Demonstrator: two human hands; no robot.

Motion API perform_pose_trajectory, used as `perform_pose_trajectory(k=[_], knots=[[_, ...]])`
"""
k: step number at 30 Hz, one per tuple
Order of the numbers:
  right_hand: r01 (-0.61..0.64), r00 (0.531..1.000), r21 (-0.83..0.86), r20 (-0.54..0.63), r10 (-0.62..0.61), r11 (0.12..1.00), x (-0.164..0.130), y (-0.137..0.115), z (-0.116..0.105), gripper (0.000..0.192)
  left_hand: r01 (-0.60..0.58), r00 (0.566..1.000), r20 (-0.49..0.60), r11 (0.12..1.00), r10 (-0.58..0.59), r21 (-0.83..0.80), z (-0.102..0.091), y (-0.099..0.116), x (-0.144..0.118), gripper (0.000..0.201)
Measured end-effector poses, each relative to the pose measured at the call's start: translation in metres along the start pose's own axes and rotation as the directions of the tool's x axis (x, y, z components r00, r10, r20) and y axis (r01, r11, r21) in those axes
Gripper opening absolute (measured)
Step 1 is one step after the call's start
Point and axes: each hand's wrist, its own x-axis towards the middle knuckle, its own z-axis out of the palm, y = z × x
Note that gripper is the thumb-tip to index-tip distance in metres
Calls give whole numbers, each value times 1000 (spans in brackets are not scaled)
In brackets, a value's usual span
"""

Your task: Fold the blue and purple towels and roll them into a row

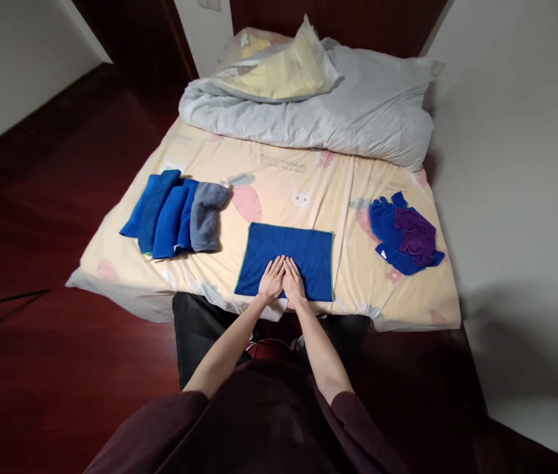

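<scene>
A blue towel (289, 245) with a green edge lies spread flat near the front edge of the bed. My left hand (272, 279) rests flat on it, fingers stretched out. Beside it, my right hand (293, 279) also presses flat on the cloth, and the fingertips of both hands meet near the towel's middle. To the left lies a row of several rolled or folded towels, blue ones (168, 220) with a grey towel (204, 217) at the right end. On the right is a crumpled heap of blue cloths (387, 227) with a purple cloth (417, 236) on top.
The bed (289, 187) has a pale yellow patterned sheet. Across its far end lie a bunched grey quilt (358, 112) and a yellow pillow (279, 76) in a translucent cover. A white wall (520, 197) stands close on the right. Dark red floor (62, 217) stretches left.
</scene>
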Motion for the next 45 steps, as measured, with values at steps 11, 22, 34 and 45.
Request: perform_pose_trajectory(k=[11,22,34,45], knots=[[-111,991,-214,-96,92,970,-31,39,-46,60,247,956,-143,965,-257,-89,-29,-46,-36,68],[-222,960,-233,-222,171,947,-43,65,-60,66,285,936,-203,957,-288,-44,-23,-54,-36,70],[-71,996,-435,-84,38,898,-38,69,-57,60,192,972,-168,967,-165,165,-8,-40,49,61],[-176,980,-419,-158,119,891,-34,67,-55,66,324,926,-243,939,-288,120,-28,-128,80,69]])
